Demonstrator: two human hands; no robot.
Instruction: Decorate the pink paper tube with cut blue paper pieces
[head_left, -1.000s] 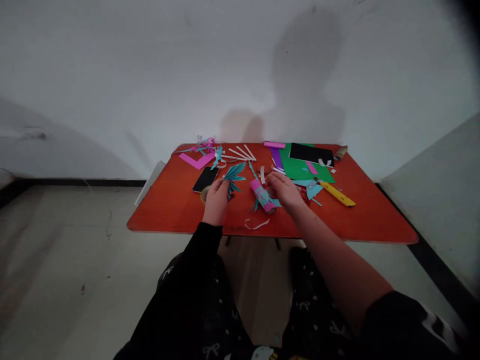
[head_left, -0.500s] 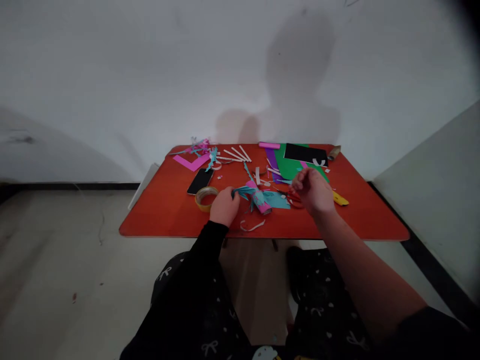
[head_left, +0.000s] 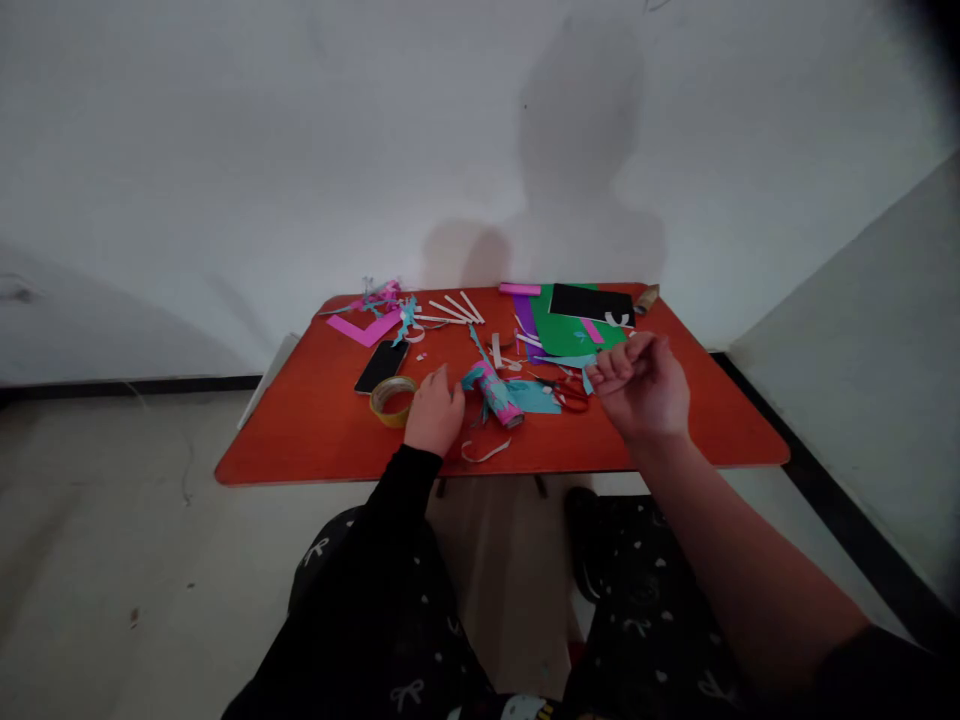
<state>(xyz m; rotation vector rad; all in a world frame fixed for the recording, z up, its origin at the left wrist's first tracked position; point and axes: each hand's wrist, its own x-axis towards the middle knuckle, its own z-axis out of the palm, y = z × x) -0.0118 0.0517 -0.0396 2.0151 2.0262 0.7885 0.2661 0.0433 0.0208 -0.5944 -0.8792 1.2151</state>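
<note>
My left hand (head_left: pixel 435 412) is at the front of the table, between a roll of tape (head_left: pixel 392 402) and a pink paper tube (head_left: pixel 504 402) wrapped in teal fringed paper. Its thumb and forefinger are slightly apart, and no object shows between them. My right hand (head_left: pixel 646 392) is raised above the table's right part with its fingers curled in. Whatever those fingers hold, if anything, is hidden. Red-handled scissors (head_left: pixel 574 394) lie just left of it. A teal paper sheet (head_left: pixel 540 397) lies beside the tube.
A phone (head_left: pixel 381 366) lies left of the tape. White paper sticks (head_left: pixel 453 308) and a pink paper piece (head_left: pixel 366 329) are farther back. Green paper (head_left: pixel 571 335) and a black panel (head_left: pixel 592 304) occupy the back right of the red table (head_left: pixel 315 445). Paper scraps are scattered between.
My left hand has let go of the teal fringed paper, which now sits closer to the tube. My right hand has shifted slightly right and nearer. The whole view has shifted somewhat.
</note>
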